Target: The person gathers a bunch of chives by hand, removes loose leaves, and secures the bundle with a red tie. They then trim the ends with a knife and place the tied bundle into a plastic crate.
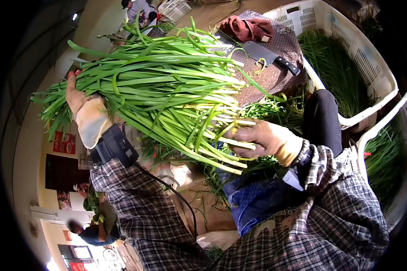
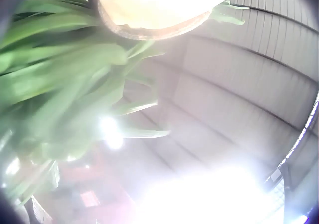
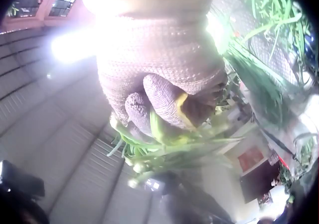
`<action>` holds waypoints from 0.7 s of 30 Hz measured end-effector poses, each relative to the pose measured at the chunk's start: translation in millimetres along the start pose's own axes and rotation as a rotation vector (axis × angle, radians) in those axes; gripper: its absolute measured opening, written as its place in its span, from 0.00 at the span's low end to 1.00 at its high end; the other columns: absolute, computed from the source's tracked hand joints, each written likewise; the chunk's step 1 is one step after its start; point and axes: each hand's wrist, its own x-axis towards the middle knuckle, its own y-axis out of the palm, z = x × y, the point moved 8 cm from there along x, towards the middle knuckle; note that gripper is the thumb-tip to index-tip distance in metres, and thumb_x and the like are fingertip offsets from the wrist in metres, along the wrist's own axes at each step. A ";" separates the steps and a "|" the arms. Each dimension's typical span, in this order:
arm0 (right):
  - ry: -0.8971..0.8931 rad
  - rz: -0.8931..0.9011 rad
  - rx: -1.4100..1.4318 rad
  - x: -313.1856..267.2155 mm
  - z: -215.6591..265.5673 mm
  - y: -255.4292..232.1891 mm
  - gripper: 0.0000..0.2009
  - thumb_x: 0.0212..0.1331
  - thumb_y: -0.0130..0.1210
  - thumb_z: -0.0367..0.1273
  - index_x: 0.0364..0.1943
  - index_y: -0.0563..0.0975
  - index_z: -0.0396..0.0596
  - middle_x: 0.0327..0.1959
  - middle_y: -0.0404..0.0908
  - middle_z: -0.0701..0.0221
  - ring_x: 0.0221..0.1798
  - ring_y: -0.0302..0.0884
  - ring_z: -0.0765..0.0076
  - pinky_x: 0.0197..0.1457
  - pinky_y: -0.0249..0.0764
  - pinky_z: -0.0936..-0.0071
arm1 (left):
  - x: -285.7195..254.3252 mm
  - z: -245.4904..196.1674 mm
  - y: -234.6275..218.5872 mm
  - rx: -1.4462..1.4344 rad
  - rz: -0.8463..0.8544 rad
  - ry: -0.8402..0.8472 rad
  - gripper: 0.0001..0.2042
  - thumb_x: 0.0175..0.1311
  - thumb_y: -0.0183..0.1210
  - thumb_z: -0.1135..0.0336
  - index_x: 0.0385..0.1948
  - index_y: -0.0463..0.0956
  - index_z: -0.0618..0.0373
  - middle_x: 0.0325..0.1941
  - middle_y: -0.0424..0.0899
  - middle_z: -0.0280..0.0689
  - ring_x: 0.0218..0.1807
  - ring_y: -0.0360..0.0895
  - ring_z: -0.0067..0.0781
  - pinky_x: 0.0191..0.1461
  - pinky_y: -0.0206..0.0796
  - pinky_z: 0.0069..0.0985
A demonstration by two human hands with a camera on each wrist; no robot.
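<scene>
A large bunch of garlic chives (image 1: 163, 86) lies across the head view, leafy tips to the left and pale stem ends to the right. My gloved left hand (image 1: 83, 101) holds it near the leafy end, most of its fingers hidden by leaves. Blurred chive leaves (image 2: 65, 64) fill the left side of the left wrist view. At the lower stem ends, my gloved right hand (image 1: 257, 137) has its fingers curled on a few stalks. In the right wrist view, a yellowed leaf (image 3: 183, 112) shows between the curled fingers (image 3: 164, 102).
A cleaver (image 1: 269, 56) and a dark red cloth (image 1: 246, 29) lie on a textured mat (image 1: 280, 81). White plastic crates (image 1: 384, 77) with greens stand at the right. Blue fabric (image 1: 248, 194) lies below my right hand. Other people (image 1: 97, 230) are in the background.
</scene>
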 end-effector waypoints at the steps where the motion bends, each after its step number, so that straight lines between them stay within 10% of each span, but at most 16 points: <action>1: 0.057 -0.032 -0.018 -10.5 -5.8 -8.3 0.12 0.59 0.55 0.34 0.45 0.73 0.46 0.27 0.73 0.76 0.26 0.69 0.78 0.26 0.64 0.81 | 14.6 3.7 -7.3 -0.020 0.012 0.016 0.16 0.68 0.41 0.66 0.52 0.70 0.59 0.50 0.77 0.45 0.45 0.78 0.42 0.48 0.72 0.33; 4: 0.157 -0.075 -0.229 -47.5 -23.2 -56.8 0.09 0.60 0.52 0.37 0.37 0.73 0.47 0.16 0.69 0.78 0.25 0.71 0.74 0.31 0.70 0.76 | 33.3 16.5 -13.8 -0.018 0.096 -0.057 0.20 0.67 0.35 0.74 0.59 0.64 0.55 0.53 0.75 0.46 0.46 0.78 0.42 0.48 0.72 0.29; 8: 0.237 -0.661 -2.083 -77.0 -0.8 -70.1 0.20 0.56 0.55 0.42 0.52 0.72 0.52 0.31 0.81 0.61 0.34 0.79 0.55 0.39 0.74 0.62 | 4.2 -3.7 -7.6 0.104 0.059 0.099 0.20 0.65 0.38 0.76 0.60 0.64 0.55 0.55 0.74 0.47 0.47 0.77 0.40 0.50 0.71 0.29; 10: -0.075 -0.572 -1.437 -60.1 25.3 -29.0 0.23 0.57 0.55 0.44 0.55 0.69 0.52 0.27 0.79 0.64 0.30 0.77 0.62 0.37 0.73 0.69 | -5.2 -10.0 -2.9 0.145 0.067 0.140 0.20 0.66 0.37 0.75 0.60 0.64 0.54 0.56 0.73 0.47 0.48 0.77 0.40 0.50 0.71 0.30; 16: -0.130 -0.154 0.263 60.1 8.7 6.6 0.14 0.61 0.51 0.45 0.26 0.65 0.56 0.15 0.62 0.82 0.13 0.52 0.86 0.15 0.49 0.85 | -45.6 -22.3 29.4 -0.005 -0.029 -0.033 0.20 0.67 0.35 0.73 0.60 0.65 0.51 0.57 0.72 0.47 0.50 0.75 0.41 0.52 0.70 0.32; 21: -0.010 -0.291 0.242 35.9 -9.1 -36.3 0.12 0.63 0.48 0.38 0.22 0.66 0.54 0.10 0.59 0.82 0.09 0.50 0.84 0.10 0.46 0.84 | -28.0 -23.5 23.6 -0.043 0.032 0.007 0.19 0.68 0.39 0.71 0.59 0.64 0.54 0.57 0.72 0.47 0.52 0.74 0.42 0.55 0.68 0.33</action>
